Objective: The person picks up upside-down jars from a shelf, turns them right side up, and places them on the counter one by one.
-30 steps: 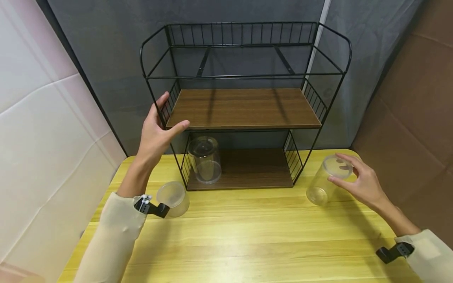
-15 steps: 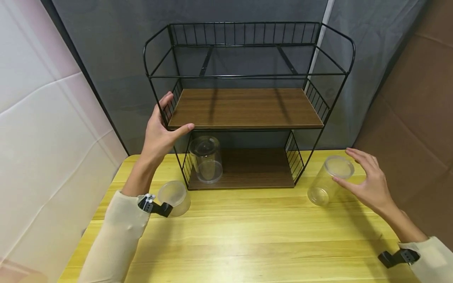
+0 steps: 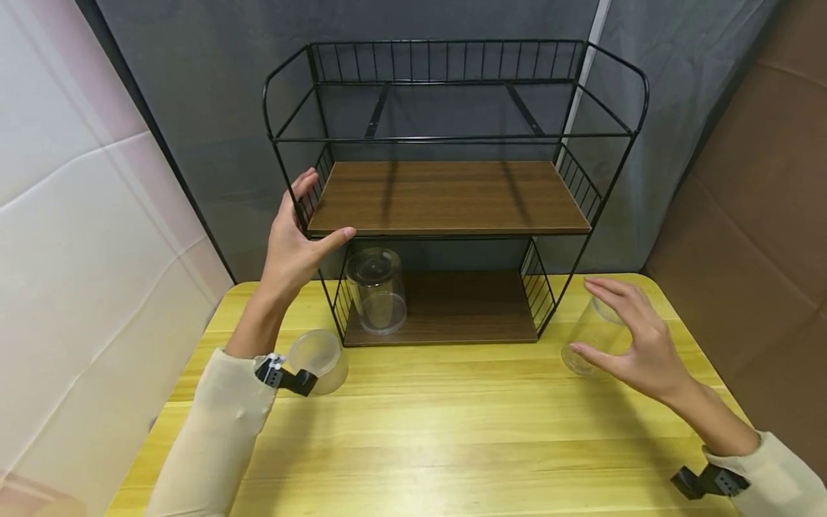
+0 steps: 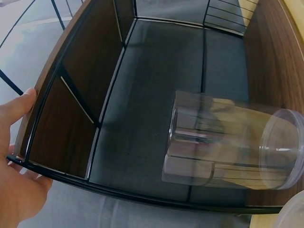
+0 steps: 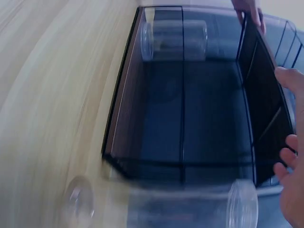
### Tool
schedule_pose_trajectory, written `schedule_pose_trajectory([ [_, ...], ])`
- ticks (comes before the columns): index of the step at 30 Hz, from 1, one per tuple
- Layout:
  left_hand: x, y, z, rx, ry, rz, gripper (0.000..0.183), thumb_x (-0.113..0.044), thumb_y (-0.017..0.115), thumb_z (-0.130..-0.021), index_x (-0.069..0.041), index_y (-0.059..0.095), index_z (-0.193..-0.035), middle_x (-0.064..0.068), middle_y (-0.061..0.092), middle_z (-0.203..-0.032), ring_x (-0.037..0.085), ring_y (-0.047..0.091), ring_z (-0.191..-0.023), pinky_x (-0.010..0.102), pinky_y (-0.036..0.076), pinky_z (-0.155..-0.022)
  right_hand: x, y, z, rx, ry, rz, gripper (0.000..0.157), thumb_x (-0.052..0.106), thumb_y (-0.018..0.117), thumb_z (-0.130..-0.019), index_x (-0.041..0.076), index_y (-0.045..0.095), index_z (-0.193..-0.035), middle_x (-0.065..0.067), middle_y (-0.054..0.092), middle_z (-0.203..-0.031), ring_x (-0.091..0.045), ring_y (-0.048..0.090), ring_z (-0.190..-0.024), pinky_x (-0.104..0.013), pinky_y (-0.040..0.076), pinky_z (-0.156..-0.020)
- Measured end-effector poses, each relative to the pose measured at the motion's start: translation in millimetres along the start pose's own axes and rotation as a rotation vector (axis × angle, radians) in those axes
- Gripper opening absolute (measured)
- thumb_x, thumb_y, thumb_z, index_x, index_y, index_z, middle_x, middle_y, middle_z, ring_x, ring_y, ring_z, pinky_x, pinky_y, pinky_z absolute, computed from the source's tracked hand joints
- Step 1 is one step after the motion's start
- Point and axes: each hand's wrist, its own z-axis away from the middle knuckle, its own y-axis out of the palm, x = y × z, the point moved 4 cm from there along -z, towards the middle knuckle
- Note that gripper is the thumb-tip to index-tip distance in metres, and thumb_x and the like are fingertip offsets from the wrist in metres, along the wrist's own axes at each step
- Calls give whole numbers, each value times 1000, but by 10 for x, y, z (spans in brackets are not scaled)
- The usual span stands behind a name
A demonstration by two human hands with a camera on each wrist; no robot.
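A black wire rack (image 3: pixel 446 233) with brown wood-look boards stands on the table. My left hand (image 3: pixel 287 248) grips its left side at the middle board, the thumb along the front edge and the fingers behind the wire. My right hand (image 3: pixel 642 352), thumb and fingers spread, is beside a tall clear jar (image 3: pixel 584 334) and partly covers it in the head view. In the right wrist view a gap shows between that hand (image 5: pixel 292 147) and the jar (image 5: pixel 190 209). Another clear jar (image 3: pixel 375 298) stands at the left end of the bottom board.
A shorter, frosted round container (image 3: pixel 319 362) sits on the yellow wooden table (image 3: pixel 439 431), near the rack's front left corner and beside my left wrist. Grey cloth (image 3: pixel 452 108) hangs behind the rack. A brown panel (image 3: pixel 743 201) rises on the right.
My right hand's fingers have left the tall jar's top, spread wider, then shifted left across the jar. The jar stays in place. My left hand keeps its grip on the rack.
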Motion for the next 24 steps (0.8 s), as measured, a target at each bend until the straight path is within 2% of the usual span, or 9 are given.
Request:
schedule_pose_trajectory([
  [4, 3, 3, 0, 0, 17, -5, 95, -2, 88, -86, -8, 34, -164, 0, 31, -172, 14, 28, -158, 36, 27, -129, -44, 170, 4, 134, 54, -49, 87, 61, 77, -91, -6, 60, -144, -27, 61, -142, -22, 53, -139, -21, 35, -118],
  [8, -1, -1, -1, -3, 30, -29, 95, -3, 89, -85, -7, 35, -163, 2, 33, -171, 14, 28, -158, 37, 26, -129, -50, 341, -34, 198, 88, -91, 88, 59, 78, -91, -1, 55, -151, -22, 57, -149, -23, 52, -141, -19, 34, -119],
  [11, -1, -10, 0, -7, 33, -44, 94, -4, 89, -85, -7, 36, -162, 0, 33, -170, 14, 28, -158, 37, 26, -129, -43, 476, -69, 258, 123, -94, 90, 51, 86, -87, 5, 52, -156, -17, 55, -153, -27, 51, -142, -18, 33, -120],
  [13, -2, -15, 0, -7, 36, -50, 93, -5, 89, -85, -7, 37, -162, -1, 34, -170, 14, 29, -158, 37, 27, -128, -35, 568, -97, 300, 152, -92, 93, 39, 94, -82, 8, 50, -158, -15, 53, -155, -31, 49, -144, -25, 35, -121],
  [16, 0, -25, 7, -11, 36, -67, 92, -6, 90, -85, -9, 38, -162, -2, 34, -169, 14, 29, -158, 37, 28, -128, -20, 705, -149, 345, 193, -91, 100, 23, 98, -74, 11, 48, -160, -14, 51, -157, -36, 48, -145, -45, 42, -119],
  [19, 3, -27, 12, -13, 35, -83, 91, -8, 90, -86, -10, 39, -161, -2, 35, -169, 14, 29, -158, 39, 28, -128, -19, 834, -203, 362, 230, -119, 101, 20, 98, -74, 12, 46, -161, -14, 51, -157, -37, 49, -144, -59, 46, -111],
  [24, 6, -21, 10, -14, 40, -86, 90, -9, 90, -86, -10, 40, -161, -2, 36, -169, 15, 29, -158, 40, 28, -128, -53, 1049, -257, 373, 264, -163, 99, 22, 97, -76, 11, 46, -160, -14, 51, -156, -35, 53, -139, -55, 51, -108],
])
